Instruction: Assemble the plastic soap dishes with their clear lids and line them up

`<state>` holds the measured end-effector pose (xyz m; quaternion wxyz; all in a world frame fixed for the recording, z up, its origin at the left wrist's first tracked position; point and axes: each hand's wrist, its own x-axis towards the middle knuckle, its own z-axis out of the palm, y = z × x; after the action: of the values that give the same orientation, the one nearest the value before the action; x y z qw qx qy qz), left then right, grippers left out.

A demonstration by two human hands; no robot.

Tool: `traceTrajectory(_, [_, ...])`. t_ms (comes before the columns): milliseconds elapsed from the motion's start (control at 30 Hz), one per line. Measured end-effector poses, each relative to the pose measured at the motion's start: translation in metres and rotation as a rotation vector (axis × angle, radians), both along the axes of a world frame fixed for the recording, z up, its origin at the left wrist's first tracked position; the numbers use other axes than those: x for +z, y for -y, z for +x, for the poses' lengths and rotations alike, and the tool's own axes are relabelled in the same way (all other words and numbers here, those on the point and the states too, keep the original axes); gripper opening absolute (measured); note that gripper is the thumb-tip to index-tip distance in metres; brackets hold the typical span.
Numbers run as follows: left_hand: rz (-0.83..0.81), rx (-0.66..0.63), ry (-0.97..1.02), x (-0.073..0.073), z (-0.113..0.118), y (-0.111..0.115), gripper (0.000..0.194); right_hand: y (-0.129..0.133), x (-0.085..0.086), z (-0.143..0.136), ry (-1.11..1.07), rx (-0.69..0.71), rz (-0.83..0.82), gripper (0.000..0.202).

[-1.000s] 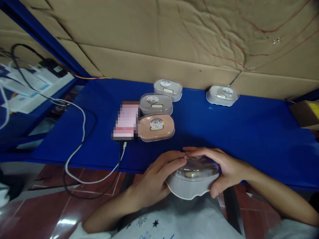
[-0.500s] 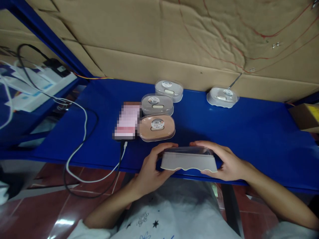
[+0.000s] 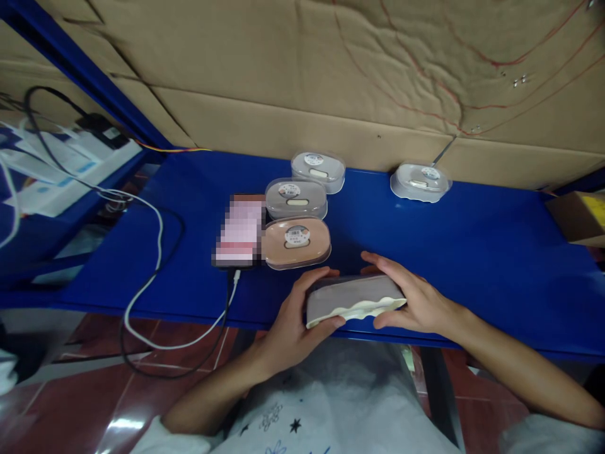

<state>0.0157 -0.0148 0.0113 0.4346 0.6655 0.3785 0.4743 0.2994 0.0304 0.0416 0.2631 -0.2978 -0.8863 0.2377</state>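
Near the table's front edge, a grey oval plastic box (image 3: 352,296) with a wavy lower rim is held tilted, its underside edge facing me. My left hand (image 3: 295,315) is closed round its left end, thumb below and fingers over the top. At the right end, my right hand (image 3: 416,299) grips it with the thumb under the rim and the fingers above. Just beyond lies a peach oval box (image 3: 307,252) with a clear lid and round label. Behind that stand two grey lidded boxes, a nearer one (image 3: 274,208) and a farther one (image 3: 335,183).
Another grey lidded box (image 3: 401,186) stands at the back right of the blue table (image 3: 472,271). A phone (image 3: 239,233) with cables (image 3: 158,252) lies left of the boxes. Cardboard (image 3: 236,113) lines the back, and a carton (image 3: 574,217) sits far right.
The box in my hands has tilted, its right end rising and more of its wavy underside edge turning toward me. My right hand has shifted up slightly. The other boxes stay put.
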Motion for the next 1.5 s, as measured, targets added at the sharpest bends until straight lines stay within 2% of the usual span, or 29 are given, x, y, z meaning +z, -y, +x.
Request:
traceTrajectory(67, [0.032,0.018,0.018,-0.001,-0.001,-0.001,0.076,0.000,0.001,-0.003,-0.012,-0.003,-0.012,0.104])
traceTrajectory(133, [0.056,0.014,0.031,-0.002,-0.001,-0.002,0.078,-0.001,0.000,-0.004,-0.019,0.000,0.007,0.105])
traceTrajectory(267, [0.056,0.017,0.054,-0.003,-0.001,-0.003,0.077,0.000,-0.004,-0.006,-0.061,-0.018,0.127,0.106])
traceTrajectory(333, [0.073,0.057,0.091,-0.002,0.000,-0.004,0.072,0.001,-0.003,-0.009,-0.125,-0.105,0.122,0.107])
traceTrajectory(400, [0.149,0.086,0.135,0.000,0.001,-0.005,0.071,0.002,-0.001,-0.013,-0.183,-0.228,0.030,0.107])
traceTrajectory(467, [0.257,0.091,0.157,0.001,0.002,-0.007,0.074,0.004,0.000,-0.016,-0.182,-0.300,-0.057,0.097])
traceTrajectory(567, [0.338,0.089,0.148,0.000,0.004,-0.009,0.081,0.005,-0.001,-0.017,-0.154,-0.301,-0.016,0.068])
traceTrajectory(633, [0.324,0.088,0.146,-0.004,0.005,-0.010,0.088,0.005,-0.004,-0.016,-0.198,-0.303,0.049,0.059])
traceTrajectory(767, [0.318,0.093,0.129,-0.015,0.006,-0.007,0.102,0.007,-0.006,-0.013,-0.299,-0.316,0.063,0.067])
traceTrajectory(933, [0.230,0.077,0.029,-0.018,0.005,-0.002,0.097,0.009,0.000,-0.013,-0.324,-0.347,0.057,0.073])
traceTrajectory(1100, [0.267,0.116,0.086,-0.014,0.005,-0.003,0.092,0.008,-0.003,-0.013,-0.291,-0.326,0.096,0.072])
traceTrajectory(1300, [0.245,0.142,0.085,-0.014,0.002,-0.004,0.082,0.004,-0.004,-0.011,-0.231,-0.285,0.031,0.075])
traceTrajectory(1367, [0.255,0.080,0.071,-0.014,0.000,-0.005,0.081,0.001,0.001,-0.008,-0.177,-0.242,0.010,0.085])
traceTrajectory(1433, [0.271,-0.029,0.014,-0.013,-0.002,-0.006,0.080,-0.002,0.007,-0.005,-0.125,-0.139,-0.021,0.093])
traceTrajectory(1500, [0.328,-0.097,-0.086,-0.009,-0.005,-0.006,0.078,-0.005,0.011,-0.002,-0.120,-0.007,-0.042,0.086])
